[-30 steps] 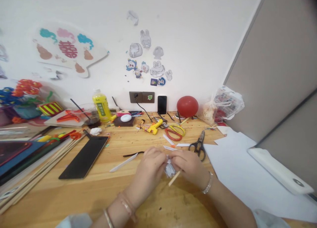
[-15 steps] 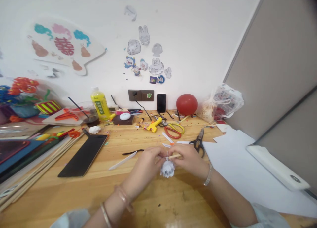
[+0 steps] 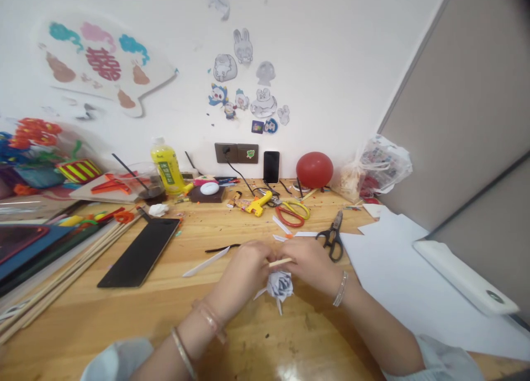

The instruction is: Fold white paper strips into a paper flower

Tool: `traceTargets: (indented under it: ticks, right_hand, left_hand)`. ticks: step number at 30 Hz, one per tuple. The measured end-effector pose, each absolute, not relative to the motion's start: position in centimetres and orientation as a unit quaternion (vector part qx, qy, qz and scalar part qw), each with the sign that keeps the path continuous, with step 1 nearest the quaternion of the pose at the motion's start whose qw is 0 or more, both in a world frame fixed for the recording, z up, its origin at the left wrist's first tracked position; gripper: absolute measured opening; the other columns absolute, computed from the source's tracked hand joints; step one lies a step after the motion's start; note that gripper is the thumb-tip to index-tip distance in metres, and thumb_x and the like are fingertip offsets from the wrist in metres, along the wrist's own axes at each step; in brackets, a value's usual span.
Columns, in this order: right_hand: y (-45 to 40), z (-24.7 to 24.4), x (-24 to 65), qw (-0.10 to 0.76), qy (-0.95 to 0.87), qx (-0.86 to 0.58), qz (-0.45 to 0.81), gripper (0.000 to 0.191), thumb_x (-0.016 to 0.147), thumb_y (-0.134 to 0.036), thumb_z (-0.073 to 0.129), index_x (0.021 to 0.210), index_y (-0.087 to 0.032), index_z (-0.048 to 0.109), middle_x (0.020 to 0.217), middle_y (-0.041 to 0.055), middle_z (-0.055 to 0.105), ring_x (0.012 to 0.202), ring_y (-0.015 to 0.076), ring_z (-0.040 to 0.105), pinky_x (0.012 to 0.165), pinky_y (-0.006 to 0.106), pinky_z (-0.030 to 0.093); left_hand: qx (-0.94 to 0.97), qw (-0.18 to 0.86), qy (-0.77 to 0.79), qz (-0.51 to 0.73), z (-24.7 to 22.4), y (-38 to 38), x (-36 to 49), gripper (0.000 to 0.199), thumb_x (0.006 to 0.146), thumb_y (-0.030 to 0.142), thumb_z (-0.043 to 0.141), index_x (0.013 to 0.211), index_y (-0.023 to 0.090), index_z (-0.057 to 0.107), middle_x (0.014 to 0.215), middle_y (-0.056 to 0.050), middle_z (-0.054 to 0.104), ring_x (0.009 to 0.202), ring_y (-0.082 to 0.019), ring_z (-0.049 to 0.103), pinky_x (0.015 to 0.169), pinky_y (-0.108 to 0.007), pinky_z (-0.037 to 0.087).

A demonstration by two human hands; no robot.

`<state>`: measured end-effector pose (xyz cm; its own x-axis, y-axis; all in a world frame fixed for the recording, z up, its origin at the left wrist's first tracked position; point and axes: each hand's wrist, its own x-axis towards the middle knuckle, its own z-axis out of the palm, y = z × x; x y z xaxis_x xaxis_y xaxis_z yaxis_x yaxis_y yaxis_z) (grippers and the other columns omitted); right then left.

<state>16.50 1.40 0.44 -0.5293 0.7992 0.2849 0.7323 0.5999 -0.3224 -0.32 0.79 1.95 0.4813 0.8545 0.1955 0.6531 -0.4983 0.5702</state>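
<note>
Through the head view, I'm seeing the left hand and right hand closing their fingers around a thin wooden stick. The crumpled paper flower is hanging just below them, above the table, the black-handled scissors lying beyond the right hand.

The left hand's grip is hidden, as is the wooden stick's right-hand end.

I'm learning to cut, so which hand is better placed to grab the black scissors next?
Probably the right hand: it is close to the black scissors, and the left hand is farther off. Both are busy at the stick and paper flower.
</note>
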Motion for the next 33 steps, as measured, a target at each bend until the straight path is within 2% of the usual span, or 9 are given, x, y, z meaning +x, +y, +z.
traceTargets:
  ticks: [3, 11, 19, 25, 33]
  right_hand:
    - [1.5, 0.1, 16.4, 0.195, -0.868, -0.445, 0.101, 0.010, 0.079, -0.027, 0.062, 0.074, -0.019, 0.065, 0.071, 0.0001, 0.065, 0.068, 0.0134, 0.057, 0.058, 0.022, 0.031]
    - [1.0, 0.5, 16.5, 0.269, -0.818, -0.466, 0.202, 0.009, 0.079, -0.025, 0.060, 0.075, -0.018, 0.064, 0.073, -0.0005, 0.065, 0.068, 0.0131, 0.057, 0.059, 0.021, 0.035]
    - [0.7, 0.8, 16.4, 0.249, -0.814, -0.473, 0.226, 0.003, 0.075, -0.018, 0.061, 0.078, -0.019, 0.063, 0.075, -0.0015, 0.065, 0.072, 0.0139, 0.057, 0.061, 0.022, 0.035]
    - [0.9, 0.9, 16.9, 0.234, -0.821, -0.459, 0.246, 0.003, 0.075, -0.020, 0.060, 0.075, -0.018, 0.062, 0.072, -0.0022, 0.063, 0.069, 0.0136, 0.056, 0.059, 0.021, 0.035]
    - [0.2, 1.5, 16.2, 0.217, -0.842, -0.465, 0.165, 0.004, 0.077, -0.018, 0.059, 0.077, -0.020, 0.062, 0.072, -0.0018, 0.065, 0.068, 0.0135, 0.057, 0.057, 0.021, 0.032]
  left_hand:
    - [0.829, 0.236, 0.462, 0.209, 1.8, 0.9, -0.4, 0.019, 0.076, 0.025, 0.052, 0.070, 0.017, 0.068, 0.072, -0.006, 0.068, 0.066, -0.018, 0.058, 0.064, -0.026, 0.039]
    - [0.791, 0.379, 0.441, 0.188, 1.9, 1.0, -1.4, 0.024, 0.074, 0.027, 0.047, 0.071, 0.014, 0.067, 0.068, 0.000, 0.067, 0.062, -0.014, 0.054, 0.059, -0.021, 0.039]
    - [0.800, 0.356, 0.433, 0.214, 1.4, 0.9, -1.1, 0.019, 0.071, 0.020, 0.046, 0.070, 0.014, 0.063, 0.070, -0.002, 0.065, 0.062, -0.014, 0.053, 0.058, -0.022, 0.037]
    - [0.804, 0.340, 0.447, 0.195, 1.6, 0.8, -1.1, 0.019, 0.073, 0.024, 0.047, 0.067, 0.013, 0.061, 0.064, 0.000, 0.062, 0.058, -0.012, 0.048, 0.055, -0.021, 0.035]
    - [0.808, 0.357, 0.434, 0.177, 1.6, 0.7, -1.2, 0.024, 0.076, 0.028, 0.045, 0.070, 0.013, 0.062, 0.062, 0.001, 0.060, 0.054, -0.011, 0.045, 0.051, -0.020, 0.033]
